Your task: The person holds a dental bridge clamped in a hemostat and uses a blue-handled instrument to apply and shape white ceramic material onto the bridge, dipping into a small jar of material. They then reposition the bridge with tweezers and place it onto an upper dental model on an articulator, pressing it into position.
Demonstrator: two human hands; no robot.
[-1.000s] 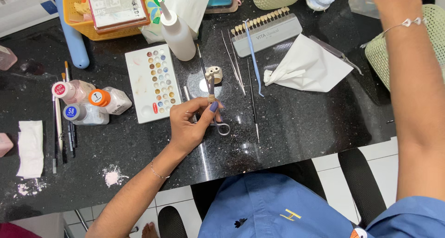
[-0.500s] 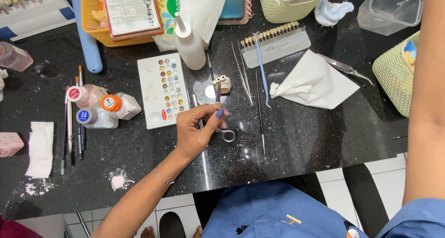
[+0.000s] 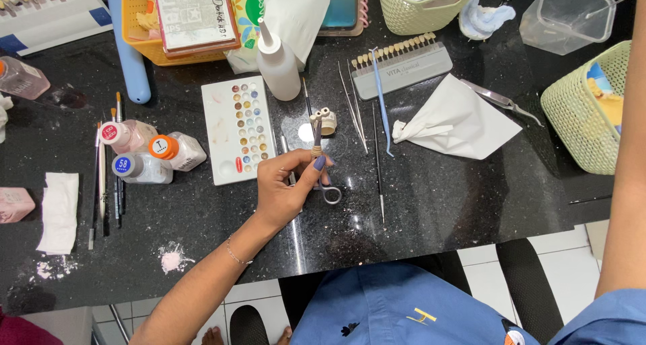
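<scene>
Beside the white palette (image 3: 239,128), the left hand (image 3: 286,190) is gripping ring-handled forceps (image 3: 324,167), their small tooth piece (image 3: 323,118) barely shifting since earlier (right fingers unseen).

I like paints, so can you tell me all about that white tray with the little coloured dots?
The white tray is a flat, upright rectangle, probably plastic or ceramic. Small round wells in rows hold dabs of brown, orange, blue, grey and yellow; its left part is bare with faint smudges. It lies flat on the black worktop, between small bottles and a squeeze bottle. The left hand is just below, seemingly not touching it.
</scene>
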